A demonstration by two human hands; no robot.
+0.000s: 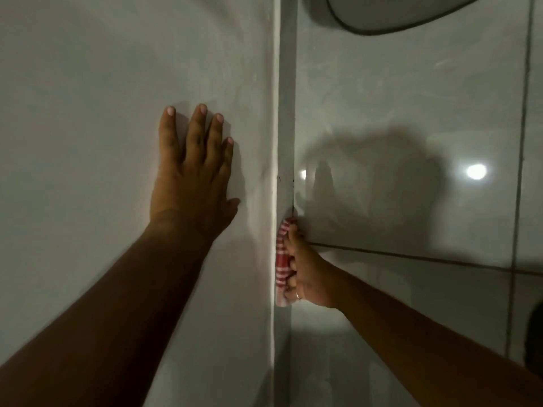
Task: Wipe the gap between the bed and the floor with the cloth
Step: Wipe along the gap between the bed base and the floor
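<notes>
The bed [117, 69] fills the left half as a smooth white surface. Its edge runs top to bottom, with a narrow grey side strip [286, 113] dropping to the glossy tiled floor [396, 98]. My left hand [194, 168] lies flat on the bed, fingers spread, holding nothing. My right hand [305, 268] is closed on a bunched red-and-white checked cloth [282, 259]. It presses the cloth against the grey strip, right where the bed side meets the floor. Part of the cloth is hidden behind my fingers.
Dark grout lines [411, 255] cross the floor tiles. A round white object with a dark rim [382, 16] sits on the floor at the top right. A dark shape [534, 333] shows at the right edge. A lamp reflection [476, 171] glares on the tile.
</notes>
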